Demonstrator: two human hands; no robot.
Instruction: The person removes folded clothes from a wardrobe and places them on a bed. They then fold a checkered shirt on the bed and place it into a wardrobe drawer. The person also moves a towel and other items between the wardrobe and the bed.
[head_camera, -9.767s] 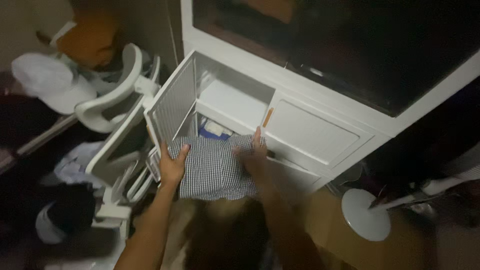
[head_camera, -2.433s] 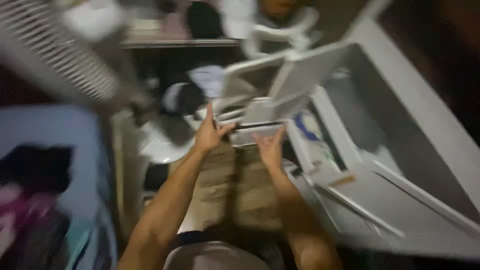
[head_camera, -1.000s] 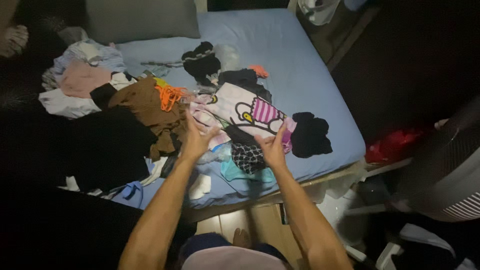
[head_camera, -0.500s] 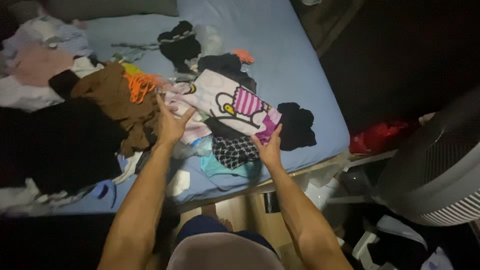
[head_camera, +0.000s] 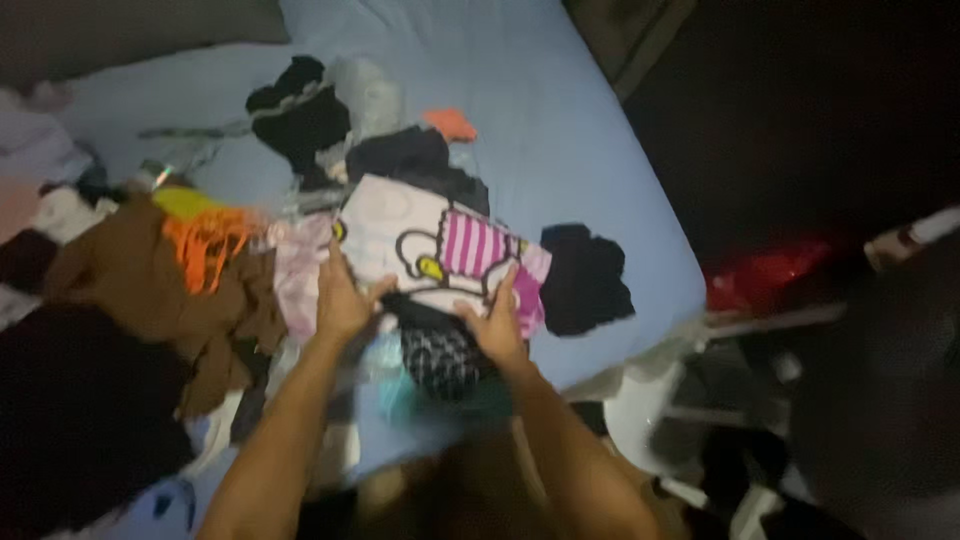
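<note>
On the left side of the bed (head_camera: 600, 120) lies a brown cloth (head_camera: 150, 290) with orange strings (head_camera: 205, 240) on top. Next comes your left hand (head_camera: 343, 300). It lies flat with open fingers, pressing on the left edge of a white shirt with a cartoon picture (head_camera: 430, 245). Right in front of you, between both hands, sits a dark dotted cloth (head_camera: 440, 355), and it looks like it lies partly on the shirt. Your right hand (head_camera: 495, 325) rests on the shirt's right edge and touches the dotted cloth. I cannot tell if it grips anything. The shirt lies just past your fingers, stretched from left to right, and both hands are about equally close to it. Farther right lies a black cloth (head_camera: 585, 280) on the blue sheet.
</note>
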